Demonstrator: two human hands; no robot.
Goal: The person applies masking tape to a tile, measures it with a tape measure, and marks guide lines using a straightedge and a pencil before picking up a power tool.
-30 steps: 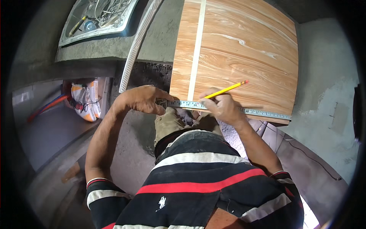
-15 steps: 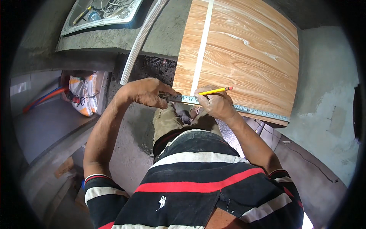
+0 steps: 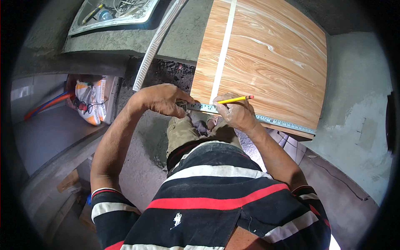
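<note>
A tape measure (image 3: 283, 122) is drawn out along the near edge of a wood-grain panel (image 3: 266, 62), which looks like a tile with a glossy marbled pattern. My left hand (image 3: 165, 100) grips the tape at the panel's near left corner; its case is mostly hidden in the fingers. In my right hand (image 3: 238, 113) is a yellow pencil (image 3: 233, 100) with a red end, its tip down by the tape. There, the tip meets the lower end of a white strip (image 3: 224, 54) that runs up the panel near its left side.
A ribbed pale trim strip (image 3: 156, 46) leans on a concrete ledge (image 3: 179, 37) left of the panel. A tray of tools and wire (image 3: 143, 18) rests on that ledge. At the left, a white and orange sack (image 3: 91, 102) stands in a niche. A grey wall (image 3: 354, 87) borders the right.
Both hands keep their places on the tape and pencil. The view has shifted very slightly; little else differs.
</note>
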